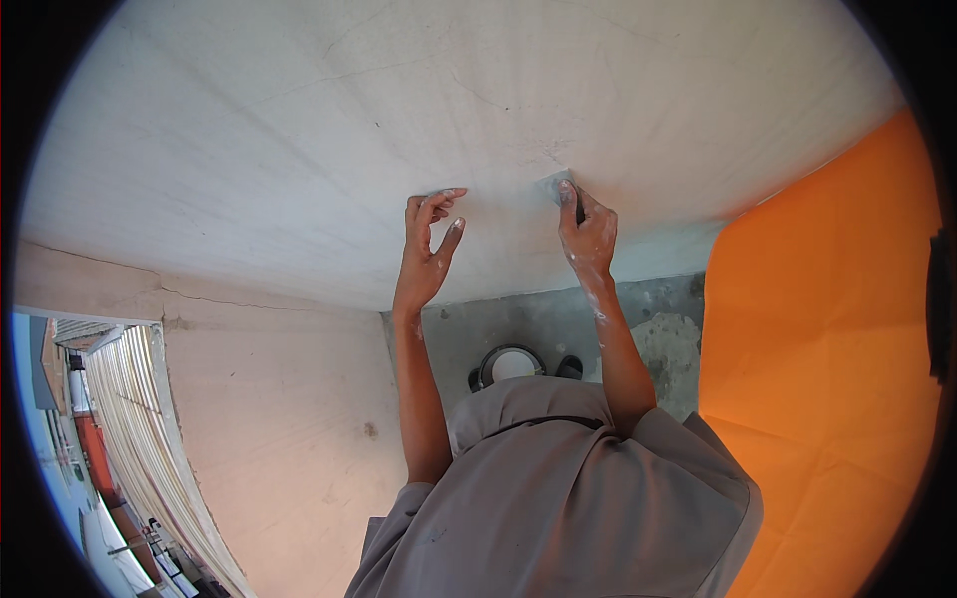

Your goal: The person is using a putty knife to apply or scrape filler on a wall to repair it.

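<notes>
A pale plastered wall with fine cracks fills the upper view. My right hand, speckled white, grips a small grey flat tool against the wall, perhaps a scraper or pad. My left hand is left of it, open, fingers loosely curved and apart with nothing in them, its fingertips at or close to the wall. I cannot tell whether they touch it.
An orange sheet covers the right side. Below are a grey stained floor, a round white-topped object and dark footwear. At left, a side wall borders an opening with pale corrugated slats.
</notes>
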The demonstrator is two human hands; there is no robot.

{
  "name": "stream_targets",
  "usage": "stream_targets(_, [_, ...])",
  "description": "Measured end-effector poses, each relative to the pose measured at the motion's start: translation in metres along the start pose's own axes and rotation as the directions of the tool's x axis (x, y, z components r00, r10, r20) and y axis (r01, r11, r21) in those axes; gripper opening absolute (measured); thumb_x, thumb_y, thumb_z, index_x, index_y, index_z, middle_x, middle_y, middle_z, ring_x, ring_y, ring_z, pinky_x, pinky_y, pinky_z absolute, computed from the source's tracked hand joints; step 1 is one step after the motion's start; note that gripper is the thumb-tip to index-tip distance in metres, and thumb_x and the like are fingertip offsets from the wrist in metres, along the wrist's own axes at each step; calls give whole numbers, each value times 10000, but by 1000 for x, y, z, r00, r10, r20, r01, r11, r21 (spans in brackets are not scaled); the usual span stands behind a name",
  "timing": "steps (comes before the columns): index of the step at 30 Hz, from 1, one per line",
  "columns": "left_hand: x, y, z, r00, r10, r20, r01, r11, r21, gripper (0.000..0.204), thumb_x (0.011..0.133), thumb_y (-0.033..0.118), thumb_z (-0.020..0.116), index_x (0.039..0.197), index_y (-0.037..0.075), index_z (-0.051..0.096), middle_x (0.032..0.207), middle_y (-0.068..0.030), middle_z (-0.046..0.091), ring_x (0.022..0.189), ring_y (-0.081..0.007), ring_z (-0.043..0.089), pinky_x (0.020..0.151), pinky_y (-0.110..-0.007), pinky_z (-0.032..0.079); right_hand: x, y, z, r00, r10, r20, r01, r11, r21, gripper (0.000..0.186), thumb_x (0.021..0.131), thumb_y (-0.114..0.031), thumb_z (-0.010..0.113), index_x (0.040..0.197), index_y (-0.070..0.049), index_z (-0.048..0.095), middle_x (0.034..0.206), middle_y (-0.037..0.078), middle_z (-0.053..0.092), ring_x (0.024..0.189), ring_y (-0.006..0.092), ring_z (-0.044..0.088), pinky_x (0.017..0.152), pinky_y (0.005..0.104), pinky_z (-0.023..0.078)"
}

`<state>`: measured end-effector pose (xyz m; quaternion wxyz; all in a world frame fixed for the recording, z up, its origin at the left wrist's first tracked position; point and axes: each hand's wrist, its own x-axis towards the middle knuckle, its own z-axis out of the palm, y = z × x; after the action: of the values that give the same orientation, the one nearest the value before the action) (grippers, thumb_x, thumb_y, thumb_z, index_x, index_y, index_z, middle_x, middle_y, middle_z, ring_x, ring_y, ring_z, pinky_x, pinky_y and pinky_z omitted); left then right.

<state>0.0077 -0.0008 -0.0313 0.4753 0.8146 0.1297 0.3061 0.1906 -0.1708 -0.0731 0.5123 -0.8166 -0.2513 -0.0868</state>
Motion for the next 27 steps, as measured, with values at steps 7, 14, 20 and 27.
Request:
stream_targets(7, [-1, 1, 0, 1000, 7, -7, -7, 1000, -17, 389, 1023, 1, 666, 1391, 111, 606, 1344, -31, 585, 1192, -210, 524, 1104, -355, 421, -16, -14, 30, 904, 353, 242, -427, 774, 467, 644, 1119, -540, 553, 721, -37, 610, 546, 8, 467, 529, 127, 472, 543, 358, 364])
stream_targets(14, [-1, 0, -1, 1000, 3, 6, -3, 1000, -3, 390, 1024, -5, 659, 1391, 112, 597, 1359, -26, 594, 1194, -207, 523, 1108, -362, 419, -7, -17, 10, 986, 163, 23, -163, 952, 258, 533, 1104, -440, 603, 825, -1, 714, 607, 136, 616, 527, 254, 568, 592, 410, 466])
stream_targets(20, [-2, 0, -1, 1000, -13, -14, 12, 1000, -11, 389, 1025, -6, 655, 1390, 111, 591, 1353, -24, 596, 1195, -202, 522, 1109, -366, 417, 7, -26, -23, 998, -62, -2, 60, 976, -211, 356, 1069, -384, 647, 1081, -80, 833, 805, 226, 751, 684, 428, 686, 678, 492, 529])
stream_targets(27, [-1, 2, 0, 1000, 1, -14, -1, 1000, 14, 395, 1024, 0, 660, 1394, 119, 588, 1350, -27, 590, 1205, -203, 523, 1108, -370, 419, 4, -20, -3, 973, 131, 189, -161, 976, 148, 421, 1081, -413, 639, 1058, -36, 827, 648, 162, 662, 571, 245, 615, 648, 412, 514])
